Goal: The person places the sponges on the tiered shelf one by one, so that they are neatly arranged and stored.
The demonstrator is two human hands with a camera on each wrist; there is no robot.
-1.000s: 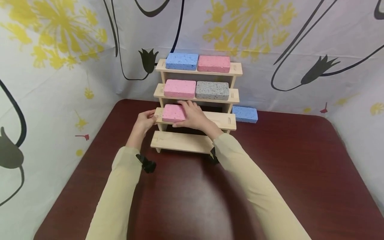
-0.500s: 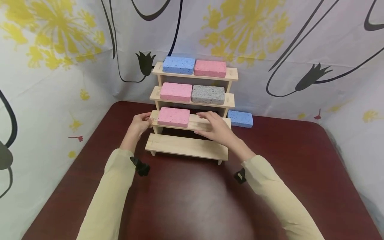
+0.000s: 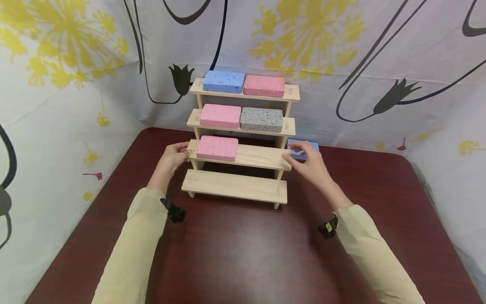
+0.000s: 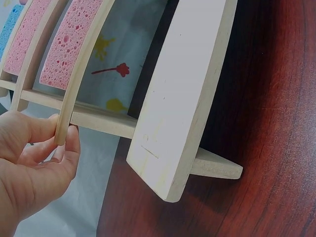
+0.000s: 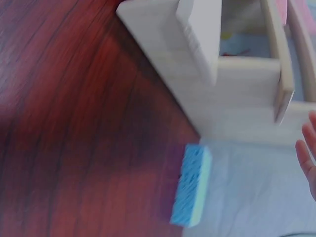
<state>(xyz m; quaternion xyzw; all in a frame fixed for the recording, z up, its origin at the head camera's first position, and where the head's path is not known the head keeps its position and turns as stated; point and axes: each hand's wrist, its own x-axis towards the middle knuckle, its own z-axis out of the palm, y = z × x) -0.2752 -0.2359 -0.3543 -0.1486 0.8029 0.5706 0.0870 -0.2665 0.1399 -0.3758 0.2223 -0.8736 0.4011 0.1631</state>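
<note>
A wooden four-step display stand holds sponges on its upper three steps. My left hand pinches the left end of the second step from the bottom; in the left wrist view thumb and fingers wrap that board's end. Beside it on this step lies a pink sponge. By the step's right end, my right hand has loosely bent fingers and holds nothing. It overlaps a blue sponge in the head view. The right wrist view shows that blue sponge on the table, next to the stand.
On the step above sit a pink sponge and a grey sponge. The top step carries a blue sponge and a darker pink sponge. A patterned cloth hangs behind the dark red table.
The right hand has let go of the pink sponge on the second step and moved right, past the step's right end. The left hand keeps its grip on the left end.
</note>
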